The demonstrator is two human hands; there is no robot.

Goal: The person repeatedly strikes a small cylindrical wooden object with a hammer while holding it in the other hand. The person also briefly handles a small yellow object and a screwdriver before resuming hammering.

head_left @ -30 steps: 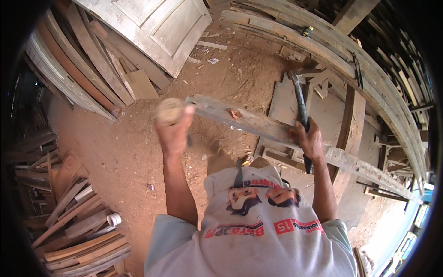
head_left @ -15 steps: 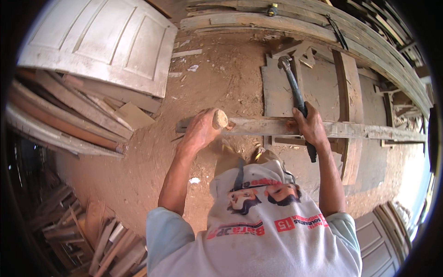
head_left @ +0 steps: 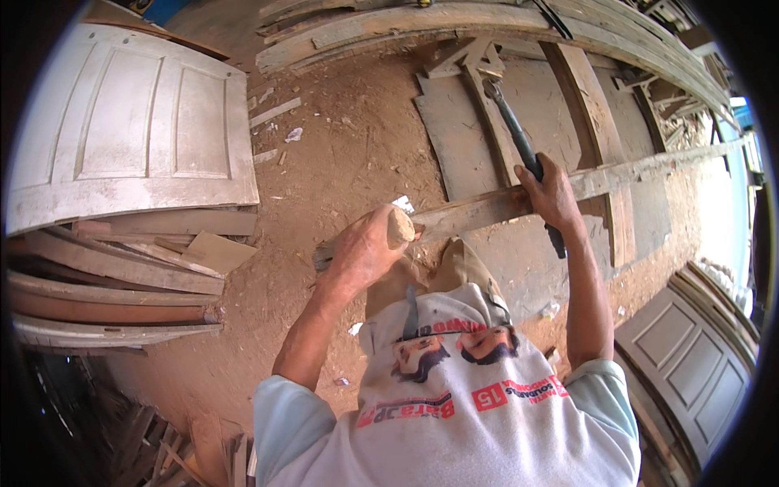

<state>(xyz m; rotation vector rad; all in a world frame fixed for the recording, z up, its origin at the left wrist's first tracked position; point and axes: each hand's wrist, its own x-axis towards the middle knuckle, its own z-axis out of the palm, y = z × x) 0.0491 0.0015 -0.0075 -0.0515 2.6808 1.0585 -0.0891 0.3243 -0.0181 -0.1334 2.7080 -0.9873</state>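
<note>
Tool (head_left: pixel 512 126) held across plank (head_left: pixel 475 213)
Left hand (head_left: pixel 362 250) grasps wood piece (head_left: pixel 400 226); right hand (head_left: pixel 553 195) grasps tool above plank. A slack right grip could let the tool drop.

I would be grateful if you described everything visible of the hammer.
The hammer has a slim, dark handle and a small, metallic-looking head, its exact shape unclear. The right hand grips the handle toward its near end, which sticks out below. It slants across the wooden plank, head pointing away and slightly left; whether hammer and plank touch is unclear.
</note>
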